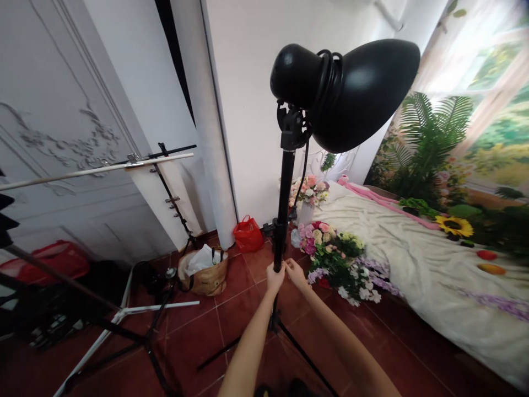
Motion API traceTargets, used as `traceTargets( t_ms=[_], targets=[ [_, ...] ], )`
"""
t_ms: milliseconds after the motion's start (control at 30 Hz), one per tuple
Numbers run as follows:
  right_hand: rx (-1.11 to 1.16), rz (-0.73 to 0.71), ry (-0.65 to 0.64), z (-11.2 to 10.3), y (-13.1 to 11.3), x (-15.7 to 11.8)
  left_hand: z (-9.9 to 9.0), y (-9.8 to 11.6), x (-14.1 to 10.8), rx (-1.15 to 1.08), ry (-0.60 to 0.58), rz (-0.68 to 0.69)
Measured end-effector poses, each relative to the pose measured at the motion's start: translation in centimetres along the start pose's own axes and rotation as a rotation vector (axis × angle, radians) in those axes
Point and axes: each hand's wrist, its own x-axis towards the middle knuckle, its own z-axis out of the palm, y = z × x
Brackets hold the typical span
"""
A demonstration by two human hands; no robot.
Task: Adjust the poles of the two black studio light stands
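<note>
Two bare hands are working close together on the black light stand (284, 193), which is standing on the tiled floor (236, 275) in the middle of the view. The left hand (275, 277) is wrapping around the pole below the collar (280, 231), probably steadying a load that is sitting high and heavy. The right hand (295, 273) is bringing its fingertips in beside the pole, perhaps to work a small fastening — whether they are pinching anything, I cannot tell.

Below, slim legs (306, 355) are spreading over the floor, presumably bracing the top weight. Above, a bracket (292, 129) is carrying the lamp head (363, 88), its flared, smooth black shade pointing off to the right and catching a soft sheen. A dark cord (328, 77) is looping round its neck — likely so the slack is staying tidy — and another length is hanging beside the pole. Farther out, artificial flowers (324, 242) are crowding beside the cloth-draped bed (433, 264).
</note>
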Motion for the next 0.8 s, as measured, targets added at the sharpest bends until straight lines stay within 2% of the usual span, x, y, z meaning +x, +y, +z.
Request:
traceTargets(
  t_ms=[233, 400, 633, 800],
  targets=[
    [0.05, -0.188, -0.176, -2.2, 1.3, -1.0, 0.1, -0.8, 0.2, 0.034, 0.005, -0.001],
    [0.069, -0.101, -0.313, -3.1, 1.7, -1.2, 0.1, -1.2, 0.3, 0.037, 0.006, -0.002],
    [0.12, -0.071, -0.335, -2.8, 2.7, -0.8, 0.3, -2.1, 0.8, 0.044, -0.007, -0.002],
    [0.193, -0.081, -0.28, -1.9, 3.7, -0.7, 0.4, -3.0, 1.1, 0.053, -0.024, 0.026]
  ],
)
